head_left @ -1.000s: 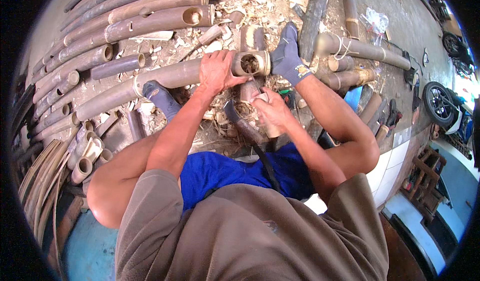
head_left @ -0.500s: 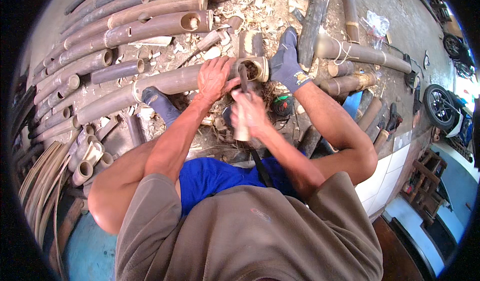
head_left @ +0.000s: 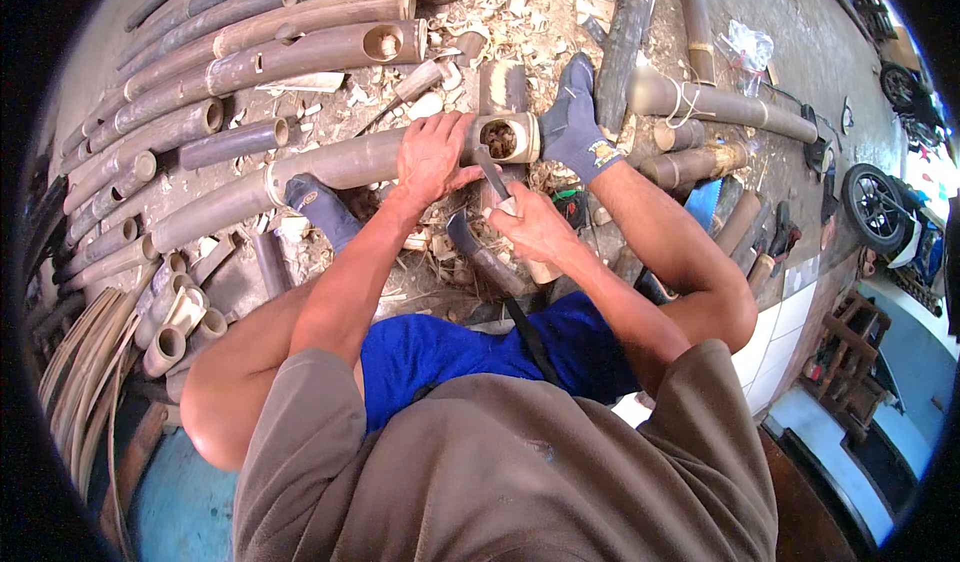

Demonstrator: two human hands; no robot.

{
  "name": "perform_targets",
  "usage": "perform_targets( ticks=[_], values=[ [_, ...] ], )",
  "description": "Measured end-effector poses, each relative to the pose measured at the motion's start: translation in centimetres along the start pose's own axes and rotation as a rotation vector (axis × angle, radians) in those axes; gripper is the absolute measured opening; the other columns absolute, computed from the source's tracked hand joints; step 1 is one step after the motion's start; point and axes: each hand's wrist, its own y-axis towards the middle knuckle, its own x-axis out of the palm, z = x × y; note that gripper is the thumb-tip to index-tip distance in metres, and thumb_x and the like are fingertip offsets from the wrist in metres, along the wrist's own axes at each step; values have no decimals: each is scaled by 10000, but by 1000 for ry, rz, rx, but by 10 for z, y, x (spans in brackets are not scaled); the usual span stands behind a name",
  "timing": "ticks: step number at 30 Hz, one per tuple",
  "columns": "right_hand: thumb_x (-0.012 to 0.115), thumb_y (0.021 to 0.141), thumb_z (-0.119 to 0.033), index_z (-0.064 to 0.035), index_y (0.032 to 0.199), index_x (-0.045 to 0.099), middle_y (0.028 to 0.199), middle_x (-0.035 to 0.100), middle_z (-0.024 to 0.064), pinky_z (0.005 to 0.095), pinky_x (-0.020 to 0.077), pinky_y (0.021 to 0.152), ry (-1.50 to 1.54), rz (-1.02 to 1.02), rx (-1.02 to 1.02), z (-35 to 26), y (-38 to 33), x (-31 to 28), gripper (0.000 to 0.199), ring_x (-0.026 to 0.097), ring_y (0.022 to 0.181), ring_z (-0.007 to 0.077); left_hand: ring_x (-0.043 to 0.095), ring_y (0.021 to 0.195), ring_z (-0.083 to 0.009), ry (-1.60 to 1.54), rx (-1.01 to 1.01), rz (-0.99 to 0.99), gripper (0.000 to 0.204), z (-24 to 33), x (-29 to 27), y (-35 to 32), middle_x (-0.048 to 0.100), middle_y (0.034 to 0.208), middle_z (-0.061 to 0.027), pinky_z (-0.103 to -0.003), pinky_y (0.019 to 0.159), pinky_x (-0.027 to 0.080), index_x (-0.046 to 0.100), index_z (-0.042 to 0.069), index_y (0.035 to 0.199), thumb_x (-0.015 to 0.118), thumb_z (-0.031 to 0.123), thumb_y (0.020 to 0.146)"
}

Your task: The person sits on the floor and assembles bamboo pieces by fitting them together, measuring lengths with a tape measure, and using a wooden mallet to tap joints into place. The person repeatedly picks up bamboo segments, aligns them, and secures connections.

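A long bamboo pole (head_left: 330, 167) lies across the ground in front of me, its cut open end (head_left: 505, 138) facing right. My left hand (head_left: 432, 155) presses down on the pole just behind that end. My right hand (head_left: 530, 224) grips the handle of a knife (head_left: 492, 174) whose blade points up into the open end. My right foot, in a grey sock (head_left: 572, 122), braces against the pole's end. My left foot, in a grey sock (head_left: 322, 208), rests beside the pole.
Several bamboo poles (head_left: 250, 62) are stacked at the upper left, with short cut sections (head_left: 175, 322) at the left. More poles (head_left: 720, 107) lie at the upper right. Wood shavings (head_left: 480, 12) litter the ground. A motorbike wheel (head_left: 875, 207) stands at the right.
My right hand has brought the knife up from near my lap to the pole's open end. My left hand has kept its place on the pole.
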Motion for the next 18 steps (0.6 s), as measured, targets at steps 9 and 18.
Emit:
perform_targets(
  ticks=[9, 18],
  values=[
    [701, 968, -299, -39, 1059, 546, 694, 542, 40, 342, 492, 423, 806, 146, 224, -65, 3, 45, 316, 551, 500, 159, 622, 1198, -310, -97, 18, 168, 656, -8, 17, -4, 677, 1273, -127, -473, 1034, 461, 639, 71, 1328, 768, 475, 827],
    [603, 1008, -294, -35, 884, 528, 714, 541, 91, 478, 541, 536, 1857, 379, -6, -107, 97, 71, 297, 589, 590, 265, 654, 1170, -329, -87, -191, 173, 533, 2, 31, 2, 712, 1240, -129, -461, 1004, 494, 674, 132, 1313, 770, 380, 851]
  ],
)
